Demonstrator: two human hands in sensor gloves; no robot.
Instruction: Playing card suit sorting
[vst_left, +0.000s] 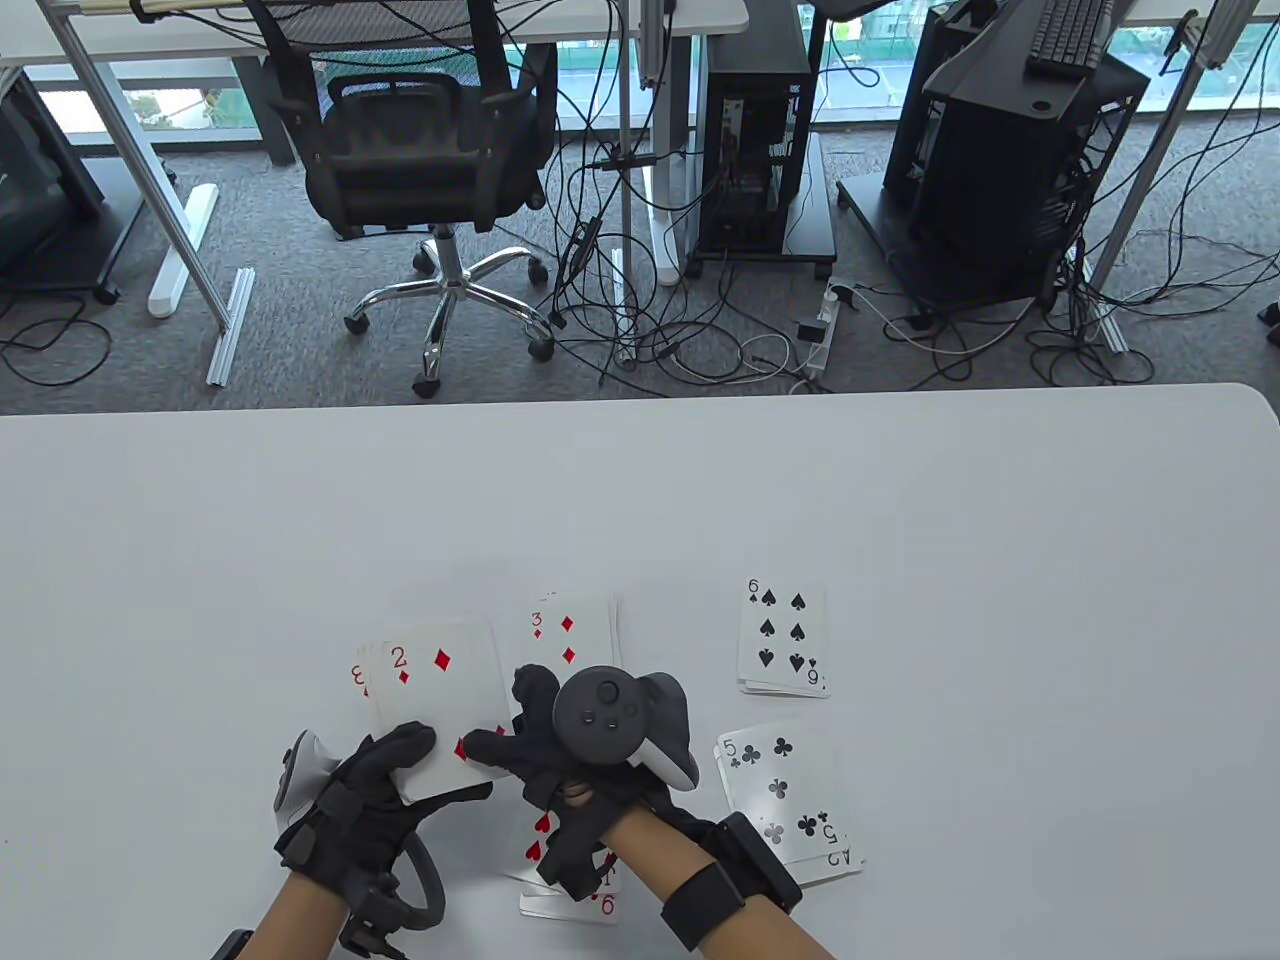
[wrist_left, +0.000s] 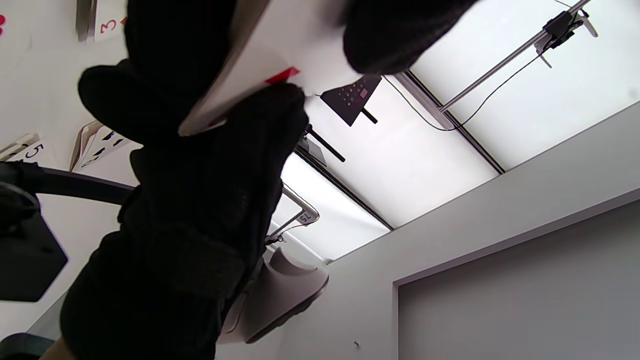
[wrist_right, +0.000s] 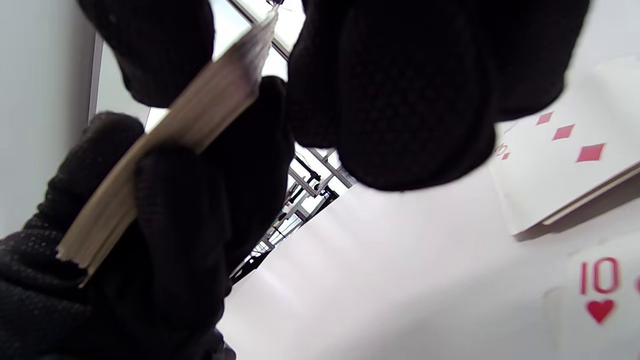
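Deck (vst_left: 435, 700) is held face-up by left hand (vst_left: 365, 810), lower centre-left of table view; 2 of diamonds on top, a red 3 fanned out at its left edge. Fingers are curled round the deck's underside, confirmed in right wrist view, where the stack edge (wrist_right: 165, 150) is gripped by gloved fingers. Right hand (vst_left: 560, 740) is at the deck's lower right corner, thumb on the top card; whether it's pinched or just touched can't be told.

Piles on white table (vst_left: 900, 480):
- diamonds pile (vst_left: 572, 625), 3 on top, centre, just above right hand
- spades pile (vst_left: 783, 637), 6 on top, right of centre
- clubs pile (vst_left: 785, 800), 5 on top, lower right
- hearts pile (vst_left: 565, 880), bottom centre, mostly hidden under right wrist
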